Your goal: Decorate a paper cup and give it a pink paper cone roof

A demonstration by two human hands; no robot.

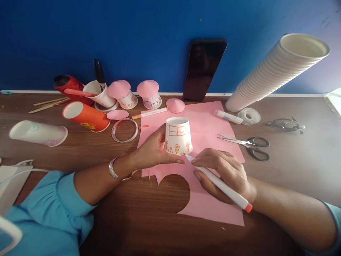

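My left hand (pixel 157 149) grips a short white paper cup (pixel 179 140) from its left side, thumb below it. The cup stands with its wide end down and bears an orange-red window and small flowers. In my right hand (pixel 223 170) is a white marker (pixel 221 186) with an orange end cap, its orange tip close to the cup's lower edge. Whether the tip touches the cup I cannot tell. Beneath both hands lies a cut sheet of pink paper (pixel 213 206). Behind the cup are a pink paper cone (pixel 175 105) and a capped marker (pixel 153 113).
Two decorated cups with pink cone roofs (pixel 147 89) stand at the back, left of a leaning phone (pixel 204 71). Scissors (pixel 247 143), a glue stick (pixel 228 116), a tape roll (pixel 249 116) and a tall cup stack (pixel 277 71) are right. An orange cup (pixel 86 116) lies left.
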